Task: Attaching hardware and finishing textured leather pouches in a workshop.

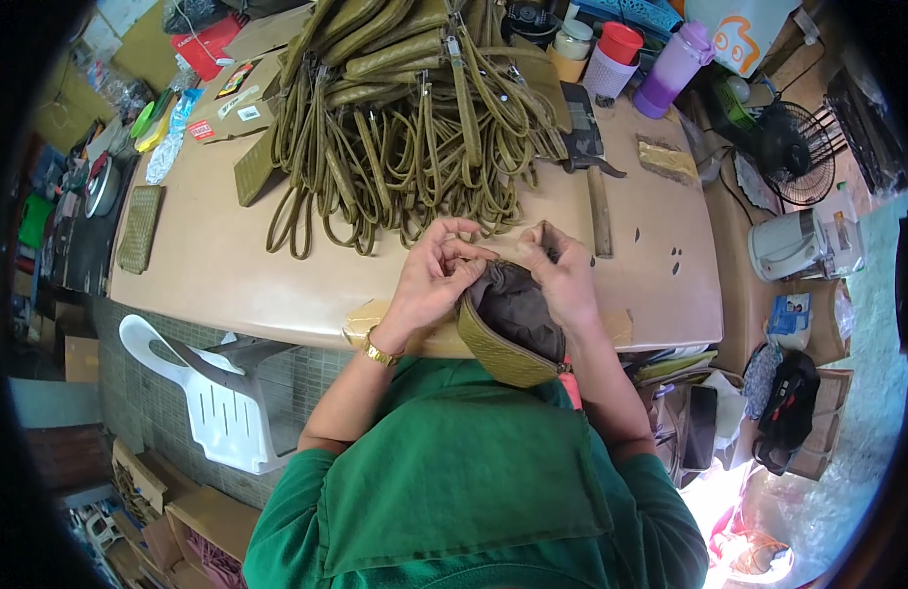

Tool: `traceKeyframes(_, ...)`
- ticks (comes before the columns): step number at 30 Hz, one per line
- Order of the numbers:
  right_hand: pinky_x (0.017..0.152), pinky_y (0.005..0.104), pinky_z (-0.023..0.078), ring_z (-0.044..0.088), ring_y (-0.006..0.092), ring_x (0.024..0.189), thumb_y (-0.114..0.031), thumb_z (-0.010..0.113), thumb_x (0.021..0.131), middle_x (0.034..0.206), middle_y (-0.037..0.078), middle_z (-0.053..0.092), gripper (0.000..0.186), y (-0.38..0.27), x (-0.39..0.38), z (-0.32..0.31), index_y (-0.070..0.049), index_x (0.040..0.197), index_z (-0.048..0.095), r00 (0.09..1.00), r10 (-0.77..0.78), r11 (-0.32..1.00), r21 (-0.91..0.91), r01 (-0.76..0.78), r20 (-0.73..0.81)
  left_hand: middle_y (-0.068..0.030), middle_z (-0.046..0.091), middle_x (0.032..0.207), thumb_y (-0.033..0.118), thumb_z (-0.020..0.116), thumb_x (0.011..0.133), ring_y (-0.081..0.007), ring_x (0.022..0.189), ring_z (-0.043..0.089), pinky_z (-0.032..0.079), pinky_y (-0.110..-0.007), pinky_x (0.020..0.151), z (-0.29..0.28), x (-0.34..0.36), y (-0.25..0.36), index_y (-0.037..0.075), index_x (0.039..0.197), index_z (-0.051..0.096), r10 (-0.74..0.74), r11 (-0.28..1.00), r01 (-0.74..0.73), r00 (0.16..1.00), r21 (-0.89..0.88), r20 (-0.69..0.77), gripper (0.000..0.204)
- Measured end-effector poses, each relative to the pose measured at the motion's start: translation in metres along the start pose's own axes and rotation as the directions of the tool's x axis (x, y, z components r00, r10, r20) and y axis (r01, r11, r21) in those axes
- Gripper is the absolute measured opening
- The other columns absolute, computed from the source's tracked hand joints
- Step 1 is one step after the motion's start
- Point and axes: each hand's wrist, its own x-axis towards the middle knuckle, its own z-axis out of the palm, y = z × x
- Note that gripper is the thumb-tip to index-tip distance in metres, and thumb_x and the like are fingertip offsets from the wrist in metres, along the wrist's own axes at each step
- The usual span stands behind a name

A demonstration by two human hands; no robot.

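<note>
An olive-green quilted pouch (503,355) hangs unzipped at the table's front edge, its dark grey lining showing. My left hand (436,280) pinches the pouch's upper left corner with thumb and index finger, the other fingers curled above; a gold watch is on that wrist. My right hand (562,265) grips the upper right of the opening, thumb bent over the fabric. A large pile of olive pouches and looped straps (395,147) lies on the table beyond my hands.
The tan table (189,275) also holds a flat olive piece (140,226), a wooden bar (599,211), cups and a purple bottle (670,69). A fan (798,142) stands at right, a white plastic chair (218,412) at left, cardboard boxes (209,515) at lower left.
</note>
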Motion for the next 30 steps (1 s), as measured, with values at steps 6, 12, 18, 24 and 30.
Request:
traceKeyframes(6,0.066,0.0308,0.046,0.061,0.0217,0.071,-0.023,0.072,0.084,0.085,0.009,0.060,0.024,-0.027,-0.017,0.001,-0.003,0.091,0.061,0.991,-0.115,0.949,-0.302,0.088,-0.070,-0.0076,0.067,0.099,0.002,0.063,0.088,-0.0075,0.090,0.059,0.045,-0.022,0.083,0.003,-0.002,0.002,0.003,0.125,0.043,-0.004,0.999,0.003,1.000,-0.036,-0.029,0.042)
traceKeyframes(12,0.060,0.0351,0.048,0.062,0.0239,0.065,-0.017,0.076,0.075,0.084,0.007,0.057,0.023,-0.049,-0.023,0.004,-0.009,0.093,0.065,0.994,-0.110,0.801,-0.590,0.104,0.026,-0.0066,0.068,0.096,0.003,0.063,0.089,-0.0048,0.083,0.058,0.045,-0.019,0.076,0.008,-0.006,0.008,0.004,0.125,0.043,0.045,0.999,-0.046,0.998,-0.010,-0.043,0.042)
traceKeyframes(18,0.058,0.0349,0.048,0.061,0.0216,0.060,-0.015,0.077,0.072,0.084,0.006,0.058,0.022,-0.048,-0.018,0.001,-0.008,0.090,0.067,0.967,-0.239,0.760,-0.601,0.246,0.094,-0.0070,0.068,0.096,0.004,0.064,0.089,-0.0046,0.082,0.058,0.045,-0.019,0.075,0.010,-0.009,0.012,0.004,0.125,0.042,0.052,0.999,-0.053,0.998,-0.013,-0.037,0.043)
traceKeyframes(24,0.063,0.0304,0.049,0.063,0.0177,0.069,-0.008,0.075,0.074,0.087,0.007,0.061,0.014,-0.026,-0.013,-0.009,-0.004,0.085,0.067,0.964,-0.231,0.861,-0.434,0.266,0.133,-0.0079,0.069,0.099,0.003,0.062,0.090,-0.0042,0.083,0.058,0.045,-0.018,0.076,0.009,-0.013,0.013,0.004,0.126,0.042,0.098,0.995,-0.098,0.995,-0.020,-0.008,0.041)
traceKeyframes(30,0.086,0.0250,0.045,0.057,0.0120,0.096,-0.012,0.074,0.080,0.107,0.004,0.060,0.045,-0.025,-0.001,-0.027,-0.001,0.119,0.054,0.975,-0.026,0.938,0.341,-0.053,0.223,-0.0094,0.070,0.099,0.007,0.063,0.091,-0.0063,0.086,0.061,0.045,-0.020,0.077,0.011,-0.012,0.025,0.005,0.123,0.042,0.182,0.979,-0.180,0.983,-0.099,0.015,0.038)
